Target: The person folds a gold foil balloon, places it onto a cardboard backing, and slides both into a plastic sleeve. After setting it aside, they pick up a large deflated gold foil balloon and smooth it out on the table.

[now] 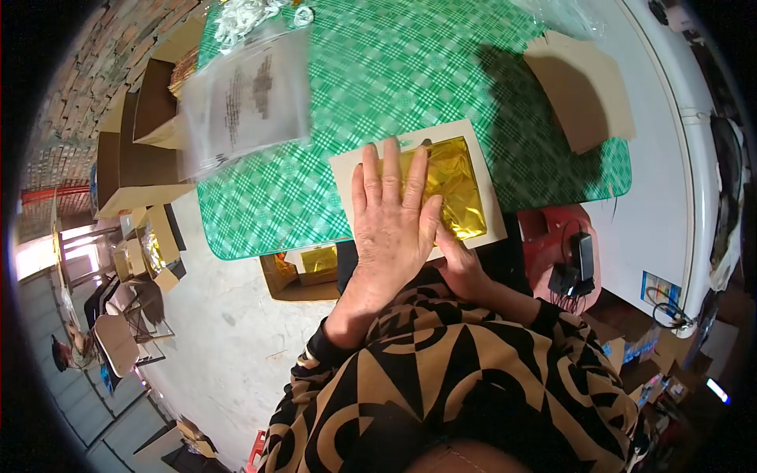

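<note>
A beige card sheet (344, 164) lies at the near edge of the table, with a shiny gold foil piece (459, 177) on top of it. My left hand (386, 213) presses flat on the foil and card, its fingers stretched out and covering the left part of the foil. At the near edge of the card is my right hand (465, 272), gripping that edge with the thumb on top; its other fingers are mostly hidden below.
The table has a green checked cover (378, 71). On it are a stack of clear plastic bags (248, 98), white bands (244, 20) and a pile of beige cards (579, 87). An open box (303, 288) sits below; a red stool (544, 260) stands right.
</note>
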Demonstrator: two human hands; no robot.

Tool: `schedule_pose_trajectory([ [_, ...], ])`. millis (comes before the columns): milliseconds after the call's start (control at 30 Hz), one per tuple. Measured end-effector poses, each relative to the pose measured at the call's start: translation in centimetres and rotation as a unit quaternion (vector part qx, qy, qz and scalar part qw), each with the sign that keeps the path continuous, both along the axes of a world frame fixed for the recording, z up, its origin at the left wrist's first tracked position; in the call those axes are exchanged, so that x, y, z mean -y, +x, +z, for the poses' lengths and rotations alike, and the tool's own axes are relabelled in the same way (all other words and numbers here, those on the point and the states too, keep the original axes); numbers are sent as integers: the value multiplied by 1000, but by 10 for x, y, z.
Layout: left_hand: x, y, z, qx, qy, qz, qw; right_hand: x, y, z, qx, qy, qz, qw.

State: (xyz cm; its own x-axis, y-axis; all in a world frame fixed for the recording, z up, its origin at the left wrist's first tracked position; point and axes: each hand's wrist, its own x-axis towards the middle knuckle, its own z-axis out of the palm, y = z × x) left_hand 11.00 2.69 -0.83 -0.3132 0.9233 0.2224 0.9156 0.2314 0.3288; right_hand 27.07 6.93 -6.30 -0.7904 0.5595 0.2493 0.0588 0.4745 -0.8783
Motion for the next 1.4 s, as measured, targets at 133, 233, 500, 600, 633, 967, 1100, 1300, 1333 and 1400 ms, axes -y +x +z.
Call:
schedule_pose_trajectory([
  [133,1,0,0,15,-7,-1,1000,2,3,-3,-18,61,-10,998],
  [233,2,0,0,29,-12,-3,999,2,0,3,-21,10,-14,1000],
  [500,3,-4,1,61,41,-6,997,2,4,11,1,18,-38,999],
  [600,3,-5,1,85,54,4,995,-6,-5,21,6,27,-23,999],
  [633,3,-5,2,97,57,8,994,-8,0,14,19,108,-9,994],
  [967,-3,-22,31,251,38,-10,967,-21,-22,58,-78,-542,8,836],
  [1100,-6,-41,38,260,58,-31,963,-30,-20,59,-75,-558,31,826],
  [1300,-10,-47,41,266,32,-39,963,-30,-25,63,-82,-574,0,814],
  [1333,-10,-46,40,253,28,-40,966,-30,-26,64,-86,-574,-4,814],
  [1400,-10,-46,41,243,21,-38,969,-30,-25,60,-110,-572,-4,813],
])
